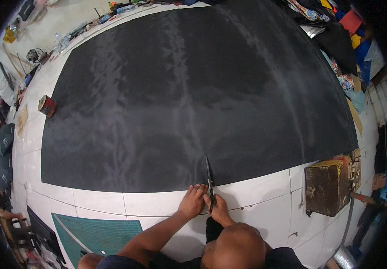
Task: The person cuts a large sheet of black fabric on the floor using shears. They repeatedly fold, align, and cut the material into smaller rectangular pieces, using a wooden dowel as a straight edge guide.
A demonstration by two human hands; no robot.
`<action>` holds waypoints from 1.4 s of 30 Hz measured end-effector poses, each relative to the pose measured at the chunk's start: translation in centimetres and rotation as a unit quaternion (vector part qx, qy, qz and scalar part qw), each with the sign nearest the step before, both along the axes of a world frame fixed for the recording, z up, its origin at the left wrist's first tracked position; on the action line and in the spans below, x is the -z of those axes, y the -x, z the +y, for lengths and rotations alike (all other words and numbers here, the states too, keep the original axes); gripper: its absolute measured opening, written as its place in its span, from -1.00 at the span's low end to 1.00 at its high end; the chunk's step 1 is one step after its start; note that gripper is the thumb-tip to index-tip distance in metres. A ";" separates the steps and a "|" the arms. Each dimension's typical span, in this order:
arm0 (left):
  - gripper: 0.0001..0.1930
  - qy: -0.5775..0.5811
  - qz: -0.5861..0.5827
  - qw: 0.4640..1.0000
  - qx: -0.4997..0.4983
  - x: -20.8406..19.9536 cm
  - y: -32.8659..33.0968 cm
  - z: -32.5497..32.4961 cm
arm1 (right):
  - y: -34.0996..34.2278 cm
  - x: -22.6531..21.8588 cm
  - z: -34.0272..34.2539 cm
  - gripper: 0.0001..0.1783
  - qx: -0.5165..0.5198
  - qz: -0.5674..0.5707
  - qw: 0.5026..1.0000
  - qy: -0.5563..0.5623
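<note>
A large sheet of black fabric [153,112] lies spread over the white tiled floor, with faint lighter crease bands across it. At its near edge my right hand [219,210] is closed round the handles of dark scissors [208,172]. The scissors' blades point away from me and reach in over the near edge of the fabric; whether they are parted is hard to make out. Just left of the scissors, my left hand [193,201] has its fingers bent together at the fabric's edge, gripping it. The fingertips are partly hidden.
A green cutting mat [97,233] with a metal ruler [72,233] on it lies at the lower left. A rusty tin [47,106] stands by the fabric's left edge. A worn brown box [327,187] is at the right. Piled cloths [350,22] and clutter line the far right.
</note>
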State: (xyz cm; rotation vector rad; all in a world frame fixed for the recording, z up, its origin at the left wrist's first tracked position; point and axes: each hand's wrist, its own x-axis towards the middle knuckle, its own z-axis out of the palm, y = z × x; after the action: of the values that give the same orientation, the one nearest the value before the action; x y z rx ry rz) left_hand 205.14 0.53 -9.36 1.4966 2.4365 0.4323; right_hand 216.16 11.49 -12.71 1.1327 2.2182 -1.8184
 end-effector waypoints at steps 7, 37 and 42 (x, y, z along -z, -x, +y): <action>-0.45 0.023 -0.042 0.999 0.009 0.1 -0.3 0.2 | 2.2 -1.7 0.9 -0.44 0.032 0.023 0.999 0.037; -0.39 0.041 -0.083 0.996 -0.010 -1.3 0.2 0.6 | 14.6 -4.8 6.3 -0.44 0.063 0.008 0.993 0.096; -0.39 0.055 -0.069 0.996 0.000 -1.2 0.1 0.7 | 18.9 -3.5 8.4 -0.44 0.072 0.021 0.992 0.098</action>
State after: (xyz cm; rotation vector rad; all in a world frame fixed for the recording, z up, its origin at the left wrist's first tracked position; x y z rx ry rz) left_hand 205.01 1.21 -8.13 1.3752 2.3145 0.3801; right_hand 197.23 19.91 -9.23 1.2536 1.9705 -2.0812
